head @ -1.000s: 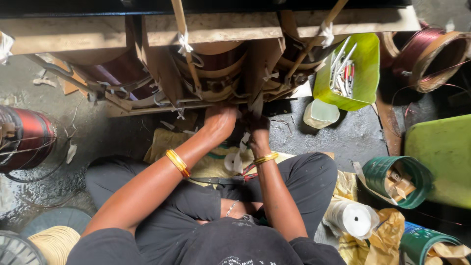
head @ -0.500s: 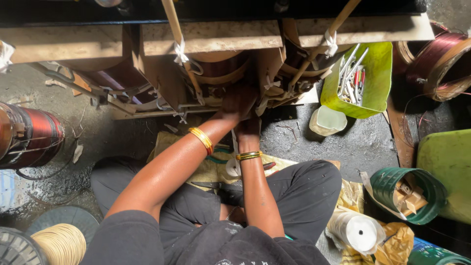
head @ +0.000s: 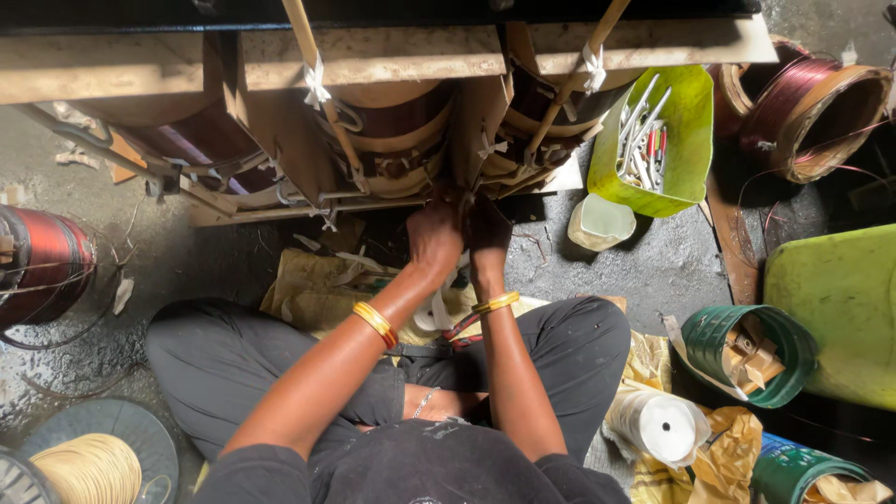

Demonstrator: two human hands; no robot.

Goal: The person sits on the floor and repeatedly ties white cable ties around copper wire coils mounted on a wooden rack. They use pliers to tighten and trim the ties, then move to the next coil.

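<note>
Grimy concrete floor (head: pixel 644 271) at centre frame: left hand (head: pixel 435 233) and right hand (head: pixel 487 229), side by side, reach up to the coil's wooden spacer (head: pixel 478 121) directly above; grips indiscernible.

free: bare floor (head: pixel 653 271) right of hands | blocked ahead: wound coils (head: pixel 392 140), wooden frame (head: pixel 373 61), tied sticks (head: pixel 322 103) | right: green tray (head: pixel 695 140), plastic cup (head: pixel 599 222) | left: copper spool (head: pixel 42 261)

Grey concrete floor (head: pixel 653 271) carries wire spools (head: pixel 42 261), green buckets (head: pixel 737 355), paper roll (head: pixel 658 425).
</note>
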